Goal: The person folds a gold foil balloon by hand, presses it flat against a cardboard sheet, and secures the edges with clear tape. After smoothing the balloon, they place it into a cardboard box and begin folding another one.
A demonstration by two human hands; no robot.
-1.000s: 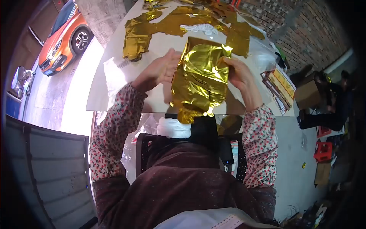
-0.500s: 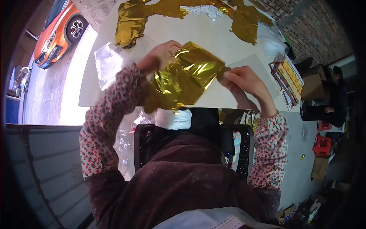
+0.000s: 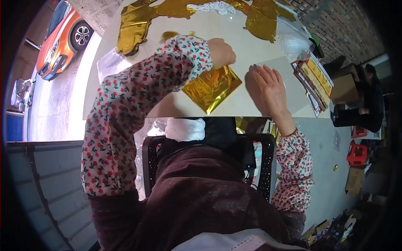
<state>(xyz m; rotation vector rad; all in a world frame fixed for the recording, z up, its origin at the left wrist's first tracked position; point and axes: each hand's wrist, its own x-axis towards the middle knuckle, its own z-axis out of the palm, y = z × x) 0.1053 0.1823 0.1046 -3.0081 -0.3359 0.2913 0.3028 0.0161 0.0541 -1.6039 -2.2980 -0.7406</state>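
Observation:
A folded gold foil piece (image 3: pixel 213 88) lies on the pale table near its front edge, one corner pointing toward my body. My left hand (image 3: pixel 222 53) is at the foil's far corner, its fingers curled downward and mostly hidden; whether it holds anything cannot be made out. The left sleeve covers the foil's left part. To the right of the foil, my right hand (image 3: pixel 271 85) is open over the table with its fingers spread, holding nothing. Beyond the left sleeve, a small gold piece (image 3: pixel 171 35) shows, partly hidden.
Gold foil sheets (image 3: pixel 134 31) and a white string bundle (image 3: pixel 214 7) lie along the table's far side. Clear plastic bags (image 3: pixel 293 42) and printed cards (image 3: pixel 314 81) are at the right. A person (image 3: pixel 370 100) sits beyond, near red stools (image 3: pixel 357 154).
The gold foil piece has gone from being held between both hands to lying on the table. My left hand has moved right across it; my right hand has let go and opened.

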